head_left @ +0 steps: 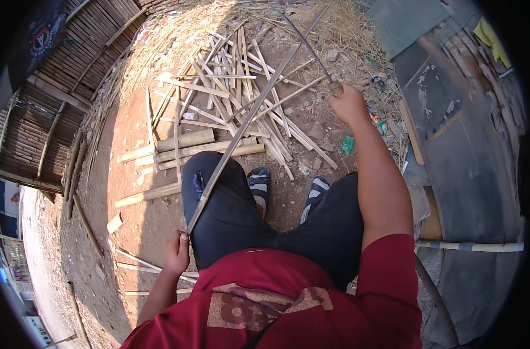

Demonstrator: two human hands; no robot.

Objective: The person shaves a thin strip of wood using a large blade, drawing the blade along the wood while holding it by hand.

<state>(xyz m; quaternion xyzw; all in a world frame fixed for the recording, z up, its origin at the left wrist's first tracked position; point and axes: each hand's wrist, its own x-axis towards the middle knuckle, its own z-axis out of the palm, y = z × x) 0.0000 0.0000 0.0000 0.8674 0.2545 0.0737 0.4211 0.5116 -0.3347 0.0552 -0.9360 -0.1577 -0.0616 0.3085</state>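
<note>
My left hand [176, 253], at lower left beside my thigh, is closed on the near end of a long bamboo strip [240, 131]. The strip slants up across my right-of-left knee gap and over a pile of split bamboo [218, 87] toward the top of the view. Held out at upper right, my right hand [349, 106] is wrapped round the wooden handle of a long machete [312, 51]. Its thin dark blade points up and left, and it appears to cross the strip near the far end. Whether blade and strip touch, I cannot tell.
Thicker bamboo pieces [189, 139] lie left of my feet, with more strips [143, 267] near my left arm. A bamboo-slat wall [50, 110] stands at left. Straw [352, 29] covers the far ground. Dark boards [468, 157] line the right side, near a green wrapper [347, 145].
</note>
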